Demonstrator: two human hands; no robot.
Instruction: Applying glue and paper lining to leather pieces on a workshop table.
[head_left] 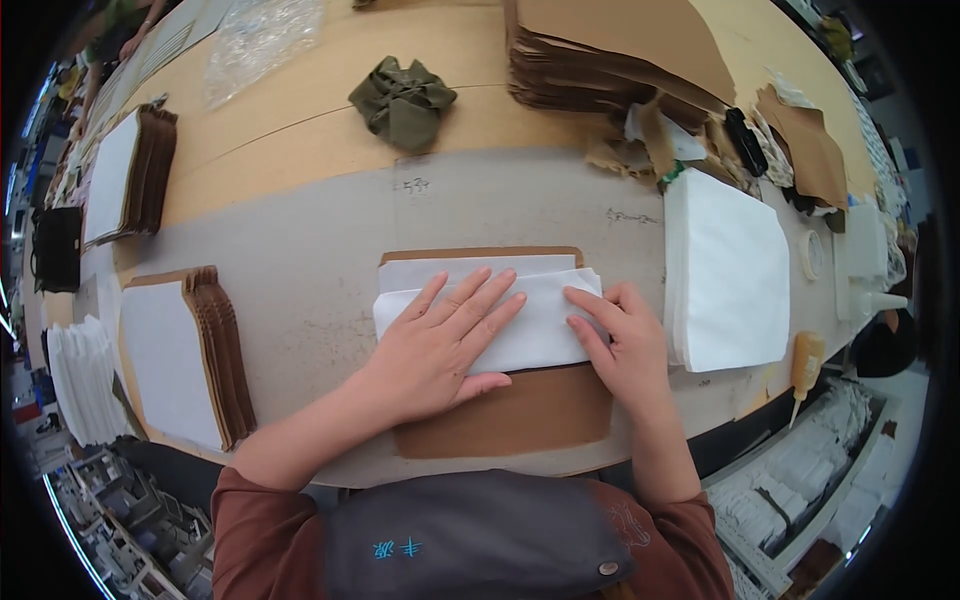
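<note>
A brown board (505,415) with rounded corners lies in front of me. On its far half is a white sheet (545,335) of paper or thin cloth, folded over in layers. My left hand (445,350) lies flat across the sheet with its fingers spread. At the sheet's right end, my right hand (625,345) rests its index finger and thumb on the top layer, a gap between the two tips. Its other fingers curl and are partly hidden. Behind the fold, a white lining strip (480,268) shows along the board's far edge.
A stack of white sheets (735,275) stands at right, with a yellow-handled awl (806,365) beyond it. Brown boards with white faces (180,355) are piled at left. Farther back are a dark green cloth bundle (403,100), clear plastic wrap (262,45) and brown sheets (620,45).
</note>
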